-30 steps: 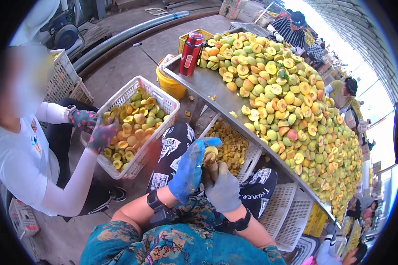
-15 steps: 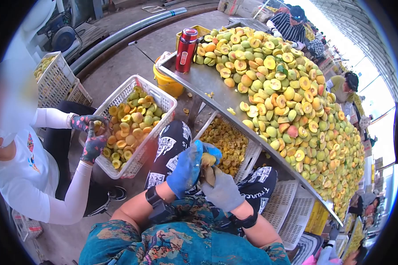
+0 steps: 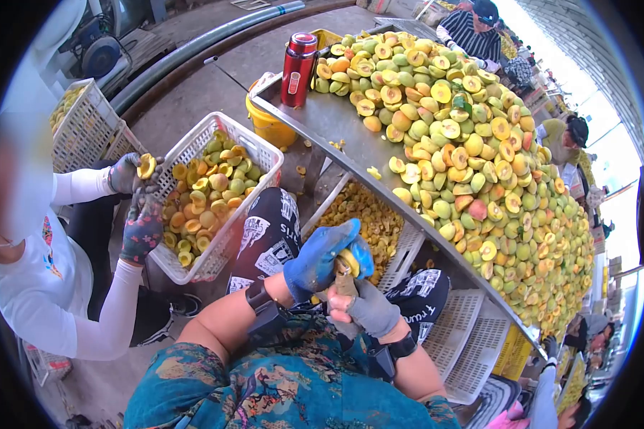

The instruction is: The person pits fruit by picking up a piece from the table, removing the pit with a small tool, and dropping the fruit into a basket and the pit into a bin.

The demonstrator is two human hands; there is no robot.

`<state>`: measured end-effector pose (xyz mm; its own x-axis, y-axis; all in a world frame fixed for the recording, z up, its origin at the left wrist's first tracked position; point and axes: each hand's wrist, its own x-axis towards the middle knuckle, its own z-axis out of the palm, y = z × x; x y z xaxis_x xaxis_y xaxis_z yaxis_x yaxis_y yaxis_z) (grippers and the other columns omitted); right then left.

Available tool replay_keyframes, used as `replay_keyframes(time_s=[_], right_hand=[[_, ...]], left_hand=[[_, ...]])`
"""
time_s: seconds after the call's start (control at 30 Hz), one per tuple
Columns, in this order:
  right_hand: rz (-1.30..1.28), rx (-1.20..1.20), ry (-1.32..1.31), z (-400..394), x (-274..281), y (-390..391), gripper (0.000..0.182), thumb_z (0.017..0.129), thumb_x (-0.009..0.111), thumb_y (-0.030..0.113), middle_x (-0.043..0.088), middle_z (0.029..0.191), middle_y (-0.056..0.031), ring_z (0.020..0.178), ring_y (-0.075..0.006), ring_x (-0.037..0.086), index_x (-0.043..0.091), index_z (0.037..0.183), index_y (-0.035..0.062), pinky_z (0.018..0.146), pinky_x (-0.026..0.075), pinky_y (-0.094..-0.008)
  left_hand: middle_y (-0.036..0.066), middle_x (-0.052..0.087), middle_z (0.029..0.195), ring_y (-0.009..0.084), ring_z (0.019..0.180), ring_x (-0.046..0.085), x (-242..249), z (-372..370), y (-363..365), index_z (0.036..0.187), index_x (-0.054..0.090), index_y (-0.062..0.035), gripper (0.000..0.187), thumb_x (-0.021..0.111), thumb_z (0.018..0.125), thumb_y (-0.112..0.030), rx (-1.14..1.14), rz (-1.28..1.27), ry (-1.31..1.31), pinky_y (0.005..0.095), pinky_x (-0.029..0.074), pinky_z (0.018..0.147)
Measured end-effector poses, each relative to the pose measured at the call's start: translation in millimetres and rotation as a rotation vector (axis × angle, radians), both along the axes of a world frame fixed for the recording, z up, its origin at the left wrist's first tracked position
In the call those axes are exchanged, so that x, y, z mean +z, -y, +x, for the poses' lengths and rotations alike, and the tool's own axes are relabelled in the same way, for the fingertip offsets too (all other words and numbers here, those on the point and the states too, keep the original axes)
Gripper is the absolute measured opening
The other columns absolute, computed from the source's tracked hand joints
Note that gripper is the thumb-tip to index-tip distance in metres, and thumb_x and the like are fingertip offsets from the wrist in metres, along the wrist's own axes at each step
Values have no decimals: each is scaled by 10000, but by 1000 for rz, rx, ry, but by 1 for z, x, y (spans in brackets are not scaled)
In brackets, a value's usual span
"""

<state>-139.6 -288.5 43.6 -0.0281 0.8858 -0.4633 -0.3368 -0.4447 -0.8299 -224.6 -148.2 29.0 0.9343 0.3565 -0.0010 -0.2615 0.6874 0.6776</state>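
Note:
My left hand (image 3: 320, 257), in a blue rubber-coated glove, is closed round a yellow peach half (image 3: 349, 262), its cut side partly showing. My right hand (image 3: 368, 309), in a grey glove with bare fingertips showing, is closed just below it. A tan, stubby piece (image 3: 345, 284) rises from the right hand's grip and meets the fruit; I cannot tell whether it is a tool's handle or a covered thumb. Below and beyond both hands stands a white crate (image 3: 408, 250) with small yellow fruit scraps (image 3: 361, 222).
A metal table (image 3: 329, 129) bears a large heap of halved peaches (image 3: 472, 164) and a red flask (image 3: 298, 71). To the left, a person (image 3: 71, 286) in patterned gloves holds a peach half over a white basket (image 3: 218, 268) of halves. A yellow bucket (image 3: 270, 129) stands beyond.
Both my hands have moved slightly right, and my left hand has turned, showing more of the peach half. The neighbouring person's hands have risen, with a cut half facing up.

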Motion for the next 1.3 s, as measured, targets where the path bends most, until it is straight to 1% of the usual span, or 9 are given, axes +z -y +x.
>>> replay_keyframes(time_s=[0.07,0.23,0.33,0.5,0.67,0.8,0.97,1.23,1.3], right_hand=[[9,33,166,5,0,1,352,904,612,380,551,658,16,591,-71,507,598,861,30,558,407,-230],[238,-172,300,11,-18,4,431,931,570,472,534,632,20,528,-65,477,614,844,52,487,379,-227],[49,-427,162,30,-24,16,434,949,540,473,554,697,9,564,-51,491,625,839,62,496,405,-202],[30,-549,635,31,-50,10,375,944,578,392,590,725,-55,644,-191,599,604,904,20,556,462,-337],[283,-414,1376,22,-36,-6,305,901,631,332,597,784,-194,714,-392,598,568,934,35,612,478,-440],[266,-421,1530,21,-37,-11,317,864,669,346,596,756,-156,661,-369,601,558,888,50,569,480,-430],[180,-413,1706,20,-34,-21,328,845,682,371,591,748,-139,635,-344,604,562,859,66,535,478,-419],[51,-282,1771,41,-40,-40,409,872,596,496,609,777,-133,642,-337,631,550,883,90,532,492,-424],[-166,-291,1764,76,-51,-42,439,878,573,524,635,824,-152,674,-352,646,545,906,86,560,506,-444]], left_hand=[[122,671,796,232,697,651,-21,13,-6,920,653,-16,505,476,969,-487,-185,-547,170,328,539,683],[112,642,992,232,816,637,-21,16,-5,1120,562,-41,475,427,990,-477,77,-310,-224,318,534,752],[138,511,1200,290,1062,554,-37,0,-16,1300,444,-10,393,555,951,-151,335,985,-226,329,441,974],[182,431,1226,364,1143,466,-37,-17,-12,1289,435,-27,586,629,743,65,166,496,-425,369,410,989],[179,441,1195,364,1109,470,-48,-15,-18,1268,446,-31,547,634,760,47,322,1355,-249,370,398,978],[182,428,1164,364,1070,465,-41,-8,-13,1262,436,-19,501,620,798,29,180,1096,-365,370,412,938],[21,433,832,88,720,410,-34,8,-6,990,450,-66,117,499,981,-172,287,465,-432,254,395,638],[23,422,850,98,750,406,-3,-4,-11,983,434,-70,152,498,971,-207,313,261,-371,259,401,652],[59,436,921,133,800,453,6,-21,-22,1035,447,-65,142,496,958,-174,511,692,-343,286,436,691]])
